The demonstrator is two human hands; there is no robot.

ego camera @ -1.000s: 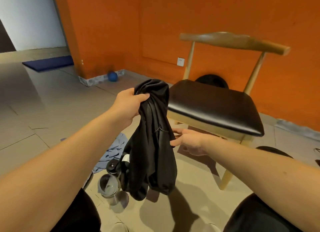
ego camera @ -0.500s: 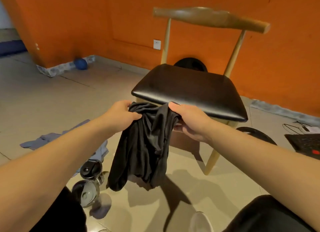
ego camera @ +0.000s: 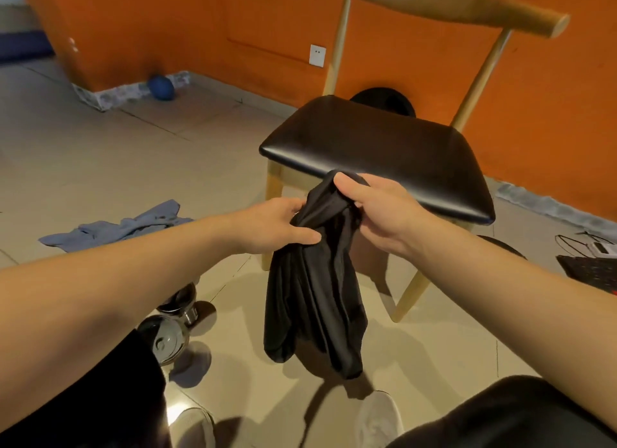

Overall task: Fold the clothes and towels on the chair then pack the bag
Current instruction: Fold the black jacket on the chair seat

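Your left hand [ego camera: 280, 225] and your right hand [ego camera: 377, 210] both hold the top of a black garment [ego camera: 314, 297]; the fingers of each hand curl round the bunched cloth, and the two hands are close together. The garment hangs down from them, long and crumpled; its long side runs up and down.

The chair [ego camera: 384, 147] stands just past your hands; your right hand is the one nearer the front edge of its black seat; I think the next move is to lift the cloth forward and spread it flat there.

A blue-grey garment [ego camera: 117, 229] lies on the floor to your left, not yet folded.

Two metal pots [ego camera: 167, 339] sit by your left leg; the near one has its lid on, so what is inside is hidden; I see no bag for sure.
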